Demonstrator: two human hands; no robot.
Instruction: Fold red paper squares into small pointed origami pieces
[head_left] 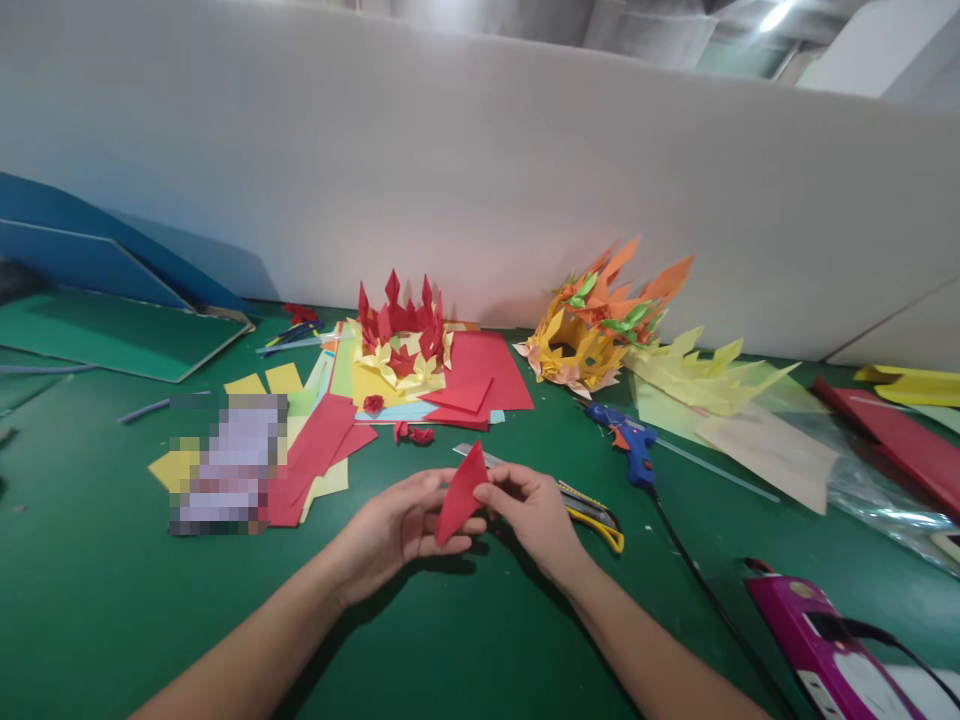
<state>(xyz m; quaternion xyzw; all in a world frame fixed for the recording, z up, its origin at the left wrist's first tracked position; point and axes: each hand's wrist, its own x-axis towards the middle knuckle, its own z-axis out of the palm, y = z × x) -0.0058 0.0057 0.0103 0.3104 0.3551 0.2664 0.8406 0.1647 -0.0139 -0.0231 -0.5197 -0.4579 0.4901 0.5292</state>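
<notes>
A folded piece of red paper (461, 497) with a pointed top is held up above the green table. My right hand (536, 515) pinches its right edge between thumb and fingers. On the other side, my left hand (397, 525) holds the paper, its thumb at the left edge and its fingers reaching behind. Partly hidden by my right hand, a yellow-handled utility knife (592, 515) lies on the table. Just beyond my hands are small red paper roses (412, 434). Further back stands a red and yellow paper crown (401, 335).
A blue glue gun (626, 440) with a cord lies to the right, near a magenta power strip (817, 640). Orange paper crowns (581, 340) stand behind it. Red sheets (315, 450) and a pixelated object (229, 465) lie left. A white partition (480, 180) closes the back.
</notes>
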